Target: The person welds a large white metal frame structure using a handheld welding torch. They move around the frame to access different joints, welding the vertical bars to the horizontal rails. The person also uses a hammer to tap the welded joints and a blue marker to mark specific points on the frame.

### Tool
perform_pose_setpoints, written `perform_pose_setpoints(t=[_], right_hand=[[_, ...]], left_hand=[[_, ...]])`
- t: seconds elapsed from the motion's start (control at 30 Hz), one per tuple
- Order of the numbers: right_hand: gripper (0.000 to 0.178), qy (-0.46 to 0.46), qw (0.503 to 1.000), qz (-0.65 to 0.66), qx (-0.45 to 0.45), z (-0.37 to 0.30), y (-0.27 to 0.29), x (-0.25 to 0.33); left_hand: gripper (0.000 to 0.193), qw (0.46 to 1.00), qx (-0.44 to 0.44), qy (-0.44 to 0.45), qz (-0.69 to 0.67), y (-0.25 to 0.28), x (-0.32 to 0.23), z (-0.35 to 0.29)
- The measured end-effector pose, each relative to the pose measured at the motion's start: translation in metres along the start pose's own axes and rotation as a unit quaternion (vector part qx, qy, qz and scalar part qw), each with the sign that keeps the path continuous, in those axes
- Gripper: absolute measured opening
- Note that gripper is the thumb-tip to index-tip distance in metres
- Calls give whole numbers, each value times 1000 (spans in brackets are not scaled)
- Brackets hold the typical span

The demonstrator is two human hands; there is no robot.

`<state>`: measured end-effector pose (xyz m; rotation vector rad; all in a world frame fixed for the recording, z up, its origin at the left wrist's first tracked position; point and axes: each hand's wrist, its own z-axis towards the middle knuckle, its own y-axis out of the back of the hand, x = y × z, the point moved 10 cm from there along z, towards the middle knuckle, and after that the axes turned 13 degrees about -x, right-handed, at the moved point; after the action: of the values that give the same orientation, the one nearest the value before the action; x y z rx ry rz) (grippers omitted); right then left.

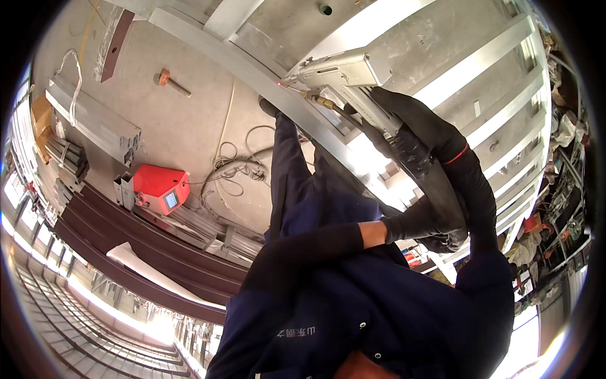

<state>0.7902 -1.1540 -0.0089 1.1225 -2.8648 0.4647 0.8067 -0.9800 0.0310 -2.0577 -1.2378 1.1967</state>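
Observation:
A silver handheld laser welding gun (pixel 341 71) points left over a metal frame (pixel 237 60), with a small red light at its tip. A brass-fitted wire feed tube (pixel 323 101) runs below the barrel. My right hand (pixel 413 117), in a black glove, is closed around the gun's handle; some fingers are hidden behind it. From the handle, a thick black cable (pixel 435 183) comes back toward my body. My left hand (pixel 423 222), also black-gloved, with a strip of bare wrist, is closed around this cable; its fingers are partly hidden.
A hammer (pixel 170 82) lies on the concrete floor to the left. Nearer are a red machine (pixel 161 189) with a small screen, coiled cables (pixel 230 170) and dark brown steel beams (pixel 145 240). Slatted metal framework (pixel 499 126) spreads right, with piled clutter (pixel 568 132) beyond.

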Motion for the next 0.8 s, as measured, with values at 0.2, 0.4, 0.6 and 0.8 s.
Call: perform_pose_setpoints(t=[0.2,0.4,0.6,0.8], right_hand=[[46,25,1000,1,12,3,0,7],[48,16,1000,-13,12,5,1,2],[48,6,1000,-6,15,11,6,-4],[48,23,999,-1,24,13,5,-2]], left_hand=[[38,999,5,-17,-46,-6,-7,11],[39,1000,2,-19,-13,-4,-3,13],[38,999,22,-13,-33,-5,-3,11],[43,999,18,-13,-34,-7,-10,12]])
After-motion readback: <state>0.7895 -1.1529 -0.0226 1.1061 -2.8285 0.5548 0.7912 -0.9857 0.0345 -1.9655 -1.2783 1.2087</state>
